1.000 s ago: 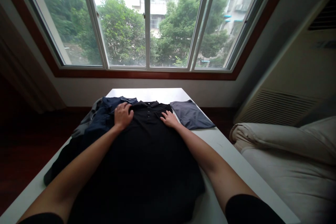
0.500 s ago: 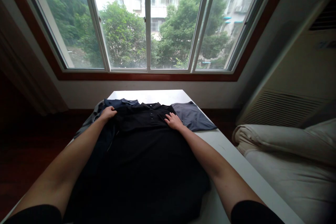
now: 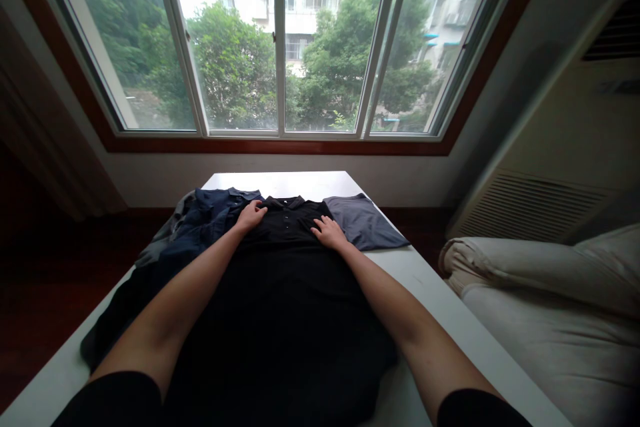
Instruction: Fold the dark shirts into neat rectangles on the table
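Shirt (image 3: 295, 300), black and judged light, soft and limp, best gripped at both shoulders, was spread across the surface (image 3: 280, 181). Its front was touched by the loosely spread right hand (image 3: 330, 233); whether it was pinched by the half-curled left hand (image 3: 251, 216) couldn't be told.

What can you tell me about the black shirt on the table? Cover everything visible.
The black shirt looks like soft knit fabric, with a collar and a short buttoned placket. It lies spread front up on the white table, collar toward the window, lightly creased. The left hand touches it beside the collar; the right hand lies on its upper right chest. Its left edge is hard to make out.
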The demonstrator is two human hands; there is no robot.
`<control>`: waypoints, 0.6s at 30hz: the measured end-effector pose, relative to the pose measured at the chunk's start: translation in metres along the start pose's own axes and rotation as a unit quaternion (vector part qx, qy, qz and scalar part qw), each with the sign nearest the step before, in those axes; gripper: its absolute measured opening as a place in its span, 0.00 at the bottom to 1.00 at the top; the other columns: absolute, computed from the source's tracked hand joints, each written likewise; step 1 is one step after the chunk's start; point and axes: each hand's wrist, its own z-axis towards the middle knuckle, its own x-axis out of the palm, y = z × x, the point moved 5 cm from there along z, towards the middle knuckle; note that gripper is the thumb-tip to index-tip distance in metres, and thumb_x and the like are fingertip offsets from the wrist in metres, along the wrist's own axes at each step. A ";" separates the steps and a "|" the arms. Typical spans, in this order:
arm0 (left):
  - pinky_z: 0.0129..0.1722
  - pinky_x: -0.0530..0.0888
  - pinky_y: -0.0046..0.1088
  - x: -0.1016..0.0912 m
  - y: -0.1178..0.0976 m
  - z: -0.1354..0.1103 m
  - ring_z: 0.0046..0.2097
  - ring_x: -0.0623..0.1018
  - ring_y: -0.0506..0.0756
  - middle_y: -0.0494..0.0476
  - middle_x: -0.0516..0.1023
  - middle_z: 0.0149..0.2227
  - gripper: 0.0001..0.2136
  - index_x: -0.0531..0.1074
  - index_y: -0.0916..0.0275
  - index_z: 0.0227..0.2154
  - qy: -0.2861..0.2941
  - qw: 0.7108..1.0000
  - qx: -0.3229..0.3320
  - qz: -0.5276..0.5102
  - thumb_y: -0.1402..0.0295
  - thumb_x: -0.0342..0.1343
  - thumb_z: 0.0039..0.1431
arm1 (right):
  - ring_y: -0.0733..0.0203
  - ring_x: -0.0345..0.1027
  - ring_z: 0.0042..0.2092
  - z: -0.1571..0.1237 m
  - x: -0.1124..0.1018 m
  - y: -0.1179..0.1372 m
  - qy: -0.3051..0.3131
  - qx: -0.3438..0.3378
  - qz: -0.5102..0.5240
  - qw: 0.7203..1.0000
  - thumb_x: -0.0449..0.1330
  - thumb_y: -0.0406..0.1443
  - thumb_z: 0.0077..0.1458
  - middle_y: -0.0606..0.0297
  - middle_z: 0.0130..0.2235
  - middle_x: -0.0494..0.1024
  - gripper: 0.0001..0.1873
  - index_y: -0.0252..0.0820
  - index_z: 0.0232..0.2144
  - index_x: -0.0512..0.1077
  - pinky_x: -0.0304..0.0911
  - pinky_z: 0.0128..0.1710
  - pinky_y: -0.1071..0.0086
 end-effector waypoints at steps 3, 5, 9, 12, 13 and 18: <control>0.58 0.71 0.38 0.016 0.000 -0.026 0.54 0.78 0.63 0.64 0.80 0.50 0.14 0.77 0.62 0.51 -0.030 0.991 0.090 0.093 0.66 0.53 0.68 | 0.48 0.45 0.75 -0.001 0.000 0.001 -0.003 -0.002 -0.006 1.000 0.46 0.55 0.72 0.54 0.75 0.52 0.35 0.48 0.73 0.59 0.41 0.72 0.56; 0.62 0.68 0.41 0.020 0.003 -0.044 0.57 0.75 0.64 0.64 0.78 0.53 0.14 0.78 0.60 0.50 -0.056 0.979 0.139 0.141 0.67 0.51 0.68 | 0.48 0.45 0.75 -0.001 -0.001 0.001 -0.008 -0.004 -0.006 1.000 0.46 0.54 0.72 0.54 0.75 0.53 0.35 0.47 0.73 0.59 0.41 0.72 0.56; 0.65 0.66 0.43 0.010 0.029 -0.061 0.62 0.72 0.66 0.65 0.74 0.59 0.18 0.74 0.59 0.57 -0.103 0.977 0.118 0.143 0.64 0.51 0.69 | 0.48 0.45 0.75 -0.002 0.000 0.001 -0.006 -0.007 -0.005 1.000 0.46 0.55 0.72 0.54 0.75 0.53 0.35 0.47 0.73 0.59 0.42 0.72 0.56; 0.64 0.68 0.40 -0.012 0.062 -0.050 0.62 0.73 0.65 0.68 0.74 0.60 0.21 0.71 0.63 0.60 -0.127 0.986 0.025 0.101 0.62 0.50 0.69 | 0.48 0.45 0.75 -0.002 0.001 0.000 -0.004 -0.009 -0.004 1.000 0.47 0.54 0.72 0.54 0.75 0.52 0.34 0.47 0.73 0.59 0.41 0.72 0.56; 0.63 0.69 0.38 -0.021 0.073 -0.043 0.61 0.74 0.64 0.68 0.74 0.60 0.21 0.71 0.63 0.60 -0.127 0.988 -0.009 0.087 0.62 0.49 0.70 | 0.48 0.44 0.75 -0.002 0.001 0.000 -0.004 -0.010 -0.004 1.000 0.47 0.54 0.72 0.54 0.75 0.52 0.34 0.47 0.73 0.59 0.41 0.72 0.56; 0.59 0.72 0.35 -0.058 0.101 -0.012 0.58 0.77 0.61 0.62 0.80 0.56 0.16 0.76 0.61 0.52 -0.079 0.992 -0.071 0.072 0.67 0.48 0.67 | 0.48 0.44 0.75 -0.005 0.003 -0.001 -0.006 -0.010 -0.004 1.000 0.46 0.55 0.72 0.55 0.75 0.52 0.34 0.48 0.73 0.59 0.41 0.72 0.56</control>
